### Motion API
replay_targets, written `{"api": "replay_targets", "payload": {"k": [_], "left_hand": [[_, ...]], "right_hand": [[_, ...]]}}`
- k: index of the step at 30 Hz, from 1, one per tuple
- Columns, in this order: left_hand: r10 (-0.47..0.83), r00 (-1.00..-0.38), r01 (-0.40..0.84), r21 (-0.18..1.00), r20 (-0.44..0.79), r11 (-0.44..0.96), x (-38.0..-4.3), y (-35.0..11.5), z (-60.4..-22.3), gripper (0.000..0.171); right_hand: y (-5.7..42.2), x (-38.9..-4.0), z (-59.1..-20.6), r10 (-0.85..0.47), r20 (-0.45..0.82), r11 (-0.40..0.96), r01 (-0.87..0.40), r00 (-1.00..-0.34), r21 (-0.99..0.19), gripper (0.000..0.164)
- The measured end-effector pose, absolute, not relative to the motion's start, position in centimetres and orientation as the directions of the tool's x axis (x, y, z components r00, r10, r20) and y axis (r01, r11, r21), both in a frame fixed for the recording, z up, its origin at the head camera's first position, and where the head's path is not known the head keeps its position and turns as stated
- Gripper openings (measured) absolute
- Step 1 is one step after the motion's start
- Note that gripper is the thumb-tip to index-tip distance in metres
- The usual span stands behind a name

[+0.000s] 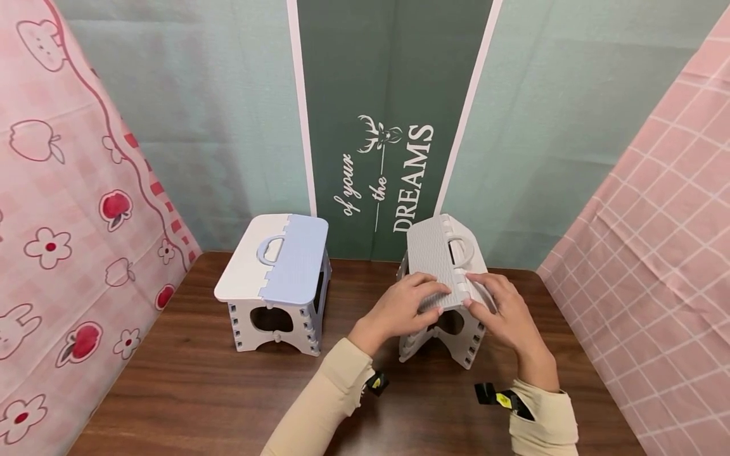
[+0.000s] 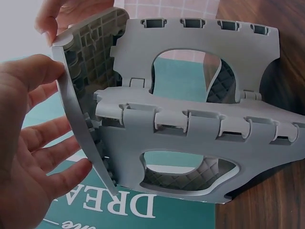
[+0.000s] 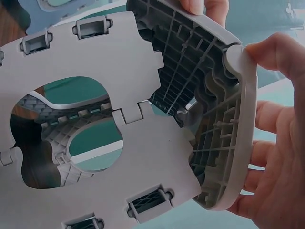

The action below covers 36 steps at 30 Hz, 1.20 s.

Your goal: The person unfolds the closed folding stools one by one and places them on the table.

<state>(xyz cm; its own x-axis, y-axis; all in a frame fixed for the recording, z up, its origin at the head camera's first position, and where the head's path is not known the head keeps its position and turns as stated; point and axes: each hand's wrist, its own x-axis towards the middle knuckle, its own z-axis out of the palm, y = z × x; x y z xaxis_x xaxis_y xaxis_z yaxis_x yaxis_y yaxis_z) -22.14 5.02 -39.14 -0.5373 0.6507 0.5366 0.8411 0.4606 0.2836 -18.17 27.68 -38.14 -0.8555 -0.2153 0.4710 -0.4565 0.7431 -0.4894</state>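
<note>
A grey and white folding step stool [image 1: 426, 256] stands on the right of the table, its two seat halves meeting at an angle along the middle hinge. My left hand [image 1: 407, 304] rests on the grey half, fingers spread over the top and thumb at the near edge. On the white half lies my right hand [image 1: 507, 310], its thumb touching the near edge beside the hinge. In the left wrist view the stool's legs [image 2: 200, 109] are unfolded; the right wrist view shows the ribbed underside [image 3: 217, 138] of the seat.
A blue and white folding stool [image 1: 293, 256] stands unfolded on the left of the brown wooden table [image 1: 228, 399]. Green fabric [image 1: 393, 82] with lettering hangs behind, and pink patterned curtains [image 1: 74, 253] border both sides.
</note>
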Motion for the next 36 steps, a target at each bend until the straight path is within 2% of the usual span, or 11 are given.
{"api": "replay_targets", "payload": {"k": [21,36], "left_hand": [[0.688,-0.534,0.84,0.213,0.491,0.499,-21.9,4.5,-38.1,0.029],[0.71,-0.549,0.821,0.129,0.441,0.556,-21.9,4.5,-38.0,0.029]], "right_hand": [[27.3,-18.1,-37.8,-0.252,0.414,0.8,-0.429,-0.875,-0.42,0.045],[26.8,-18.2,-37.9,-0.282,0.426,0.838,-0.437,-0.86,-0.327,0.045]]}}
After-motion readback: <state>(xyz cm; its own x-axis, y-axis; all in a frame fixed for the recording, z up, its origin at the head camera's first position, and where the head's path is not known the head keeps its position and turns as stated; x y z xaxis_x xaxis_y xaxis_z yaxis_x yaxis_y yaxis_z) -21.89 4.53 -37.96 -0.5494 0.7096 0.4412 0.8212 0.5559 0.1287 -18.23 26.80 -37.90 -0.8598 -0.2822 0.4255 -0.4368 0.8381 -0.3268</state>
